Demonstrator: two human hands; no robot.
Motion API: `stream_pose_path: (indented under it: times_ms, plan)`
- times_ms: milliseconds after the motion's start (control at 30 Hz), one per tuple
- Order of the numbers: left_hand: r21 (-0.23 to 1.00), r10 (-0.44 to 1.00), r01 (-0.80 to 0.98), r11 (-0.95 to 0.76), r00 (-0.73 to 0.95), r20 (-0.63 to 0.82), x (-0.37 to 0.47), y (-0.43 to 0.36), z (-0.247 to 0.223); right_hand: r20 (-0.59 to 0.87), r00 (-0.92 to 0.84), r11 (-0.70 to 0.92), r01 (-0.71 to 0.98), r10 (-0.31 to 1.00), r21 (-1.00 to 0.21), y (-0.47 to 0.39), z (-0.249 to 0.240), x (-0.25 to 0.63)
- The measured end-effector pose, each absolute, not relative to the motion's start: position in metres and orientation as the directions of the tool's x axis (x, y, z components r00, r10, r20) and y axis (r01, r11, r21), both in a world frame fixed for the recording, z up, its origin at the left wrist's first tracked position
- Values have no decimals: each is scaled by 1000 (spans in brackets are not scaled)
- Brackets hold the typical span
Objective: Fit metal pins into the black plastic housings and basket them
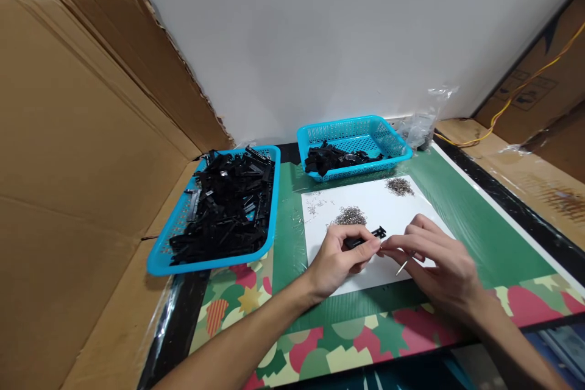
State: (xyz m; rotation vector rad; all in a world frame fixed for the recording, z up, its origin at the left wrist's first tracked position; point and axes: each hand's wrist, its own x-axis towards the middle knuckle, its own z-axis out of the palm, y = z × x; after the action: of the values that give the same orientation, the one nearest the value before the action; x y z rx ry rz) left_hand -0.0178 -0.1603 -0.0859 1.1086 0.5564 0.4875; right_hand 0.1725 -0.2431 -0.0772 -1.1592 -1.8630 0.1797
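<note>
Over the white sheet (pixel 384 204), my left hand (pixel 345 253) is closed around a small black plastic part (pixel 378 233), whose notched end sticks out past the fingers. Close beside it, my right hand (pixel 432 253) pinches a thin metal rod (pixel 402 267) that points down toward the paper; its far end is hidden by the fingers. The fingertips of both hands nearly meet at the black part. Just behind my left hand lies a pile of tiny metal pieces (pixel 351 217). A second metal pile (pixel 400 187) sits at the sheet's far right corner.
At left stands a blue basket (pixel 275 207) heaped with black plastic parts. Another blue basket (pixel 379 128), holding fewer black parts, is at the back. A clear plastic bag (pixel 423 125) leans beside it. Cardboard (pixel 82 134) walls the left side; a yellow wire (pixel 496 119) hangs at right.
</note>
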Motion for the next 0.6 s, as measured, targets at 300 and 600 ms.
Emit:
stream_pose_path:
  times_ms: [300,600]
  plan:
    - [927,542,-16,375,815,-206,-22,-159,-87,583,-265,578,680,768,-451,-247,-75,170]
    - [996,539,94,-6,839,-76,-22,-164,-78,394,149,227,615,907,-755,-256,-80,184]
